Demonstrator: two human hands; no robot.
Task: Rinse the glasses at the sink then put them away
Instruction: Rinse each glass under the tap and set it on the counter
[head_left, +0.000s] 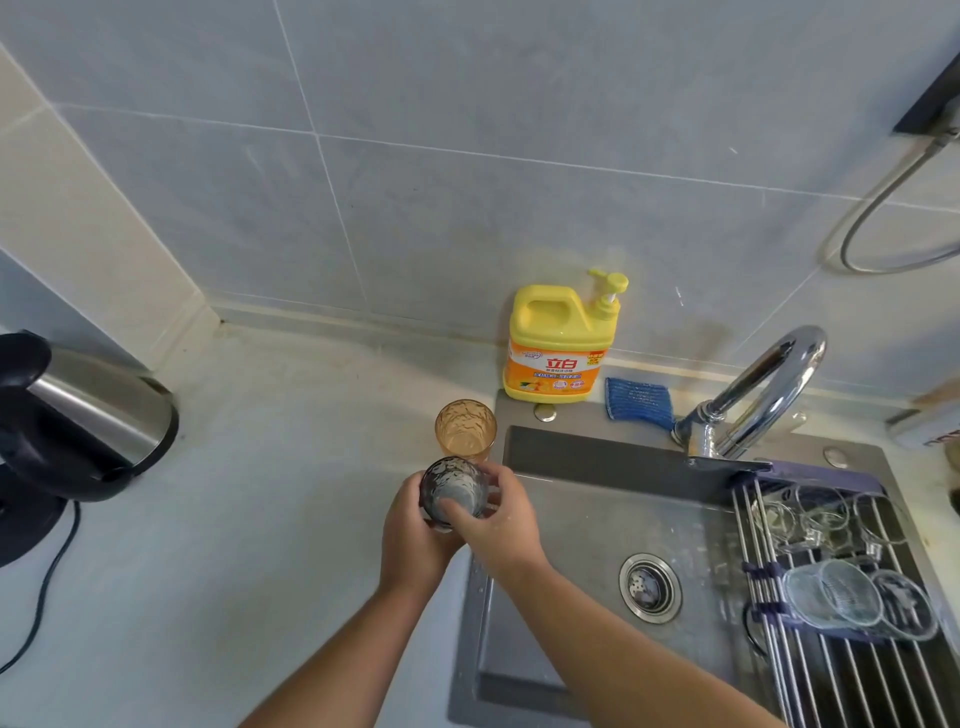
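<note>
A dark grey patterned glass (453, 483) is held at the left rim of the steel sink (582, 525). My left hand (410, 535) wraps it from the left and below. My right hand (493, 519) grips it from the right, thumb pressed inside its mouth. Just behind it an amber patterned glass (465, 428) stands upright on the counter. Several clear glasses (810, 519) and small clear bowls (852, 600) lie on the roll-up rack (841, 670) across the sink's right side. No water comes from the chrome faucet (763, 389).
A yellow dish-soap bottle (561, 343) and a blue scrub cloth (639, 397) sit behind the sink. A steel kettle (83, 415) with a black cord stands at the far left of the counter. The sink drain (649, 587) lies right of my forearm.
</note>
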